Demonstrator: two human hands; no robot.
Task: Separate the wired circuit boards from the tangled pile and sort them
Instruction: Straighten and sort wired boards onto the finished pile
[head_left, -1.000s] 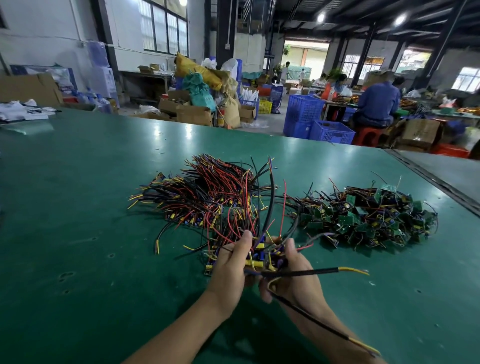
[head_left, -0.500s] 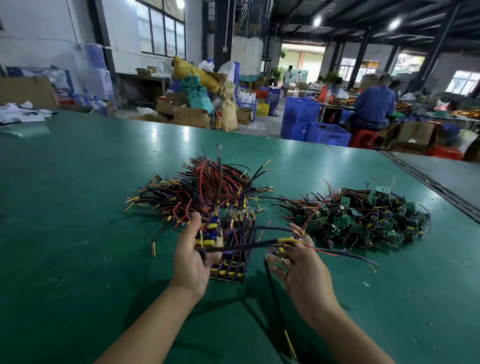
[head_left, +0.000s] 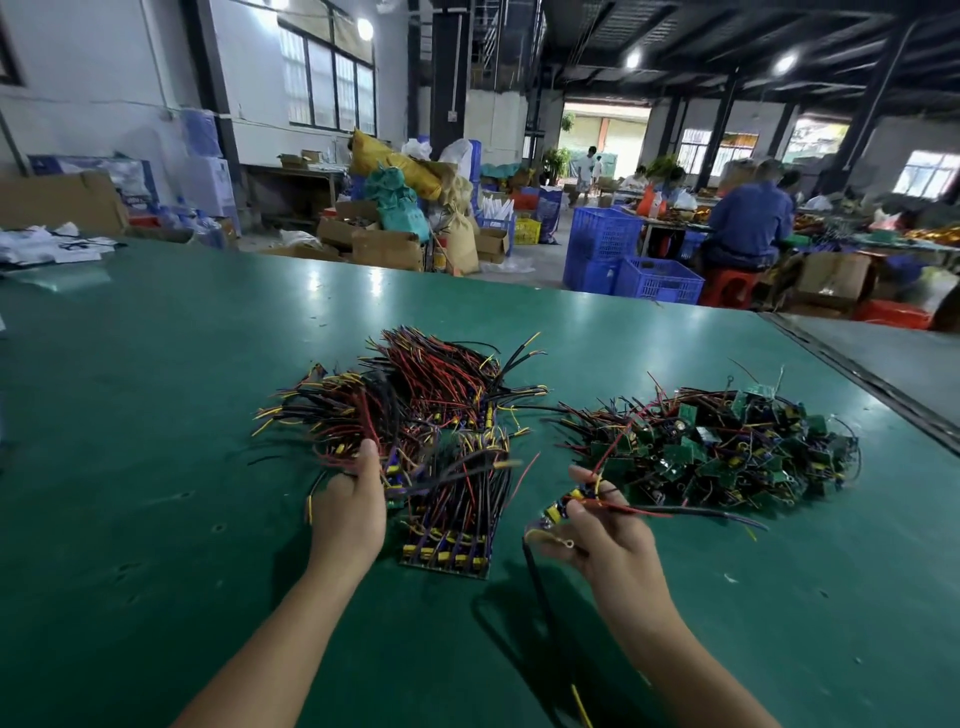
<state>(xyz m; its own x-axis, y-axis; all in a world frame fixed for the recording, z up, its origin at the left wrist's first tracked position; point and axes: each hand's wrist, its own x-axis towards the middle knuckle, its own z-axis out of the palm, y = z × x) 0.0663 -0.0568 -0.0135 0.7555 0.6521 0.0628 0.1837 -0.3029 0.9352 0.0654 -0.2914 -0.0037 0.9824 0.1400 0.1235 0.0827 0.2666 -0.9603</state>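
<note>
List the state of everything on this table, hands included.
Left hand, gripping a bunch of wired boards.
Right hand, pinching one wired board above the table.
Row of boards, lying flat between the hands, aligned.
Left pile, wires roughly aligned.
Right pile, tangled.

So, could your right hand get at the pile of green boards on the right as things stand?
Probably yes: the pile of green boards lies just beyond the right hand with nothing between, but that hand is holding a wired board.
</note>
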